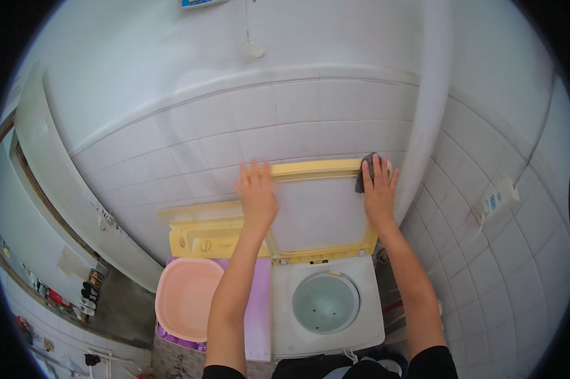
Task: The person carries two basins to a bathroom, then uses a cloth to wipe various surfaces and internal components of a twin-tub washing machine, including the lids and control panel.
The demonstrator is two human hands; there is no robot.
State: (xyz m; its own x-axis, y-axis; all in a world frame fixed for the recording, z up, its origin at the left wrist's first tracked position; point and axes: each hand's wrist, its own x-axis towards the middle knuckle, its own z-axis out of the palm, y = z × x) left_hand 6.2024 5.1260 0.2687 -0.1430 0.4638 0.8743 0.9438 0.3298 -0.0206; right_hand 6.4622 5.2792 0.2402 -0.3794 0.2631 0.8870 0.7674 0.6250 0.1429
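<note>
A washing machine's lid (320, 211), a pale panel in a yellow frame, stands raised against the tiled wall. My left hand (258, 196) is at its upper left edge, fingers apart and slightly blurred; whether it touches the frame I cannot tell. At the lid's upper right corner, my right hand (378, 192) presses a dark grey cloth (362, 179) against the frame, its fingers stretched over the cloth. Below the lid, the machine's white top (282, 316) surrounds a round, pale green-grey tub (326, 303).
A peach basin (187, 297) rests on the purple left part (258, 309) of the machine, below a yellow control panel (203, 238). A white pipe (427, 101) runs down near the lid's right side. A power strip (499, 199) hangs on the right wall; a door (77, 164) stands left.
</note>
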